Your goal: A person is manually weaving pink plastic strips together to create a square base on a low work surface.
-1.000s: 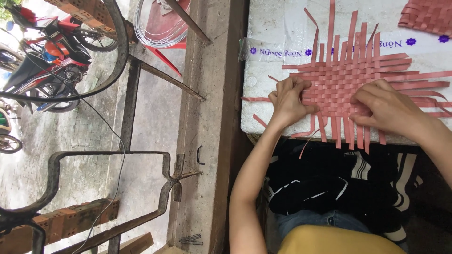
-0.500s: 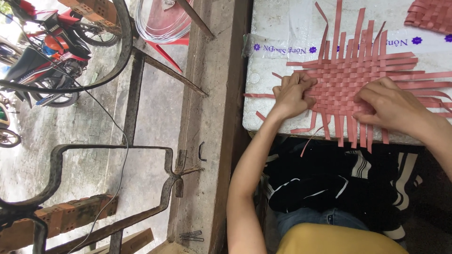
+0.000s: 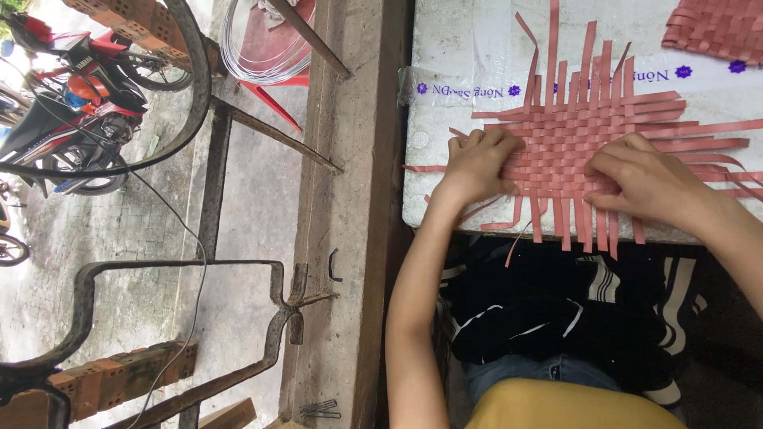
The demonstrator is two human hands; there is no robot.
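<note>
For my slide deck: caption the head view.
Left hand and right hand press on a pink woven strip mat lying on a white foam board.

light: soft daylight, brighter at far left | glare: pale on white board (image 3: pixel 477 48) | shadows: deep under its near edge | focus: sharp, slight edge distortion
</note>
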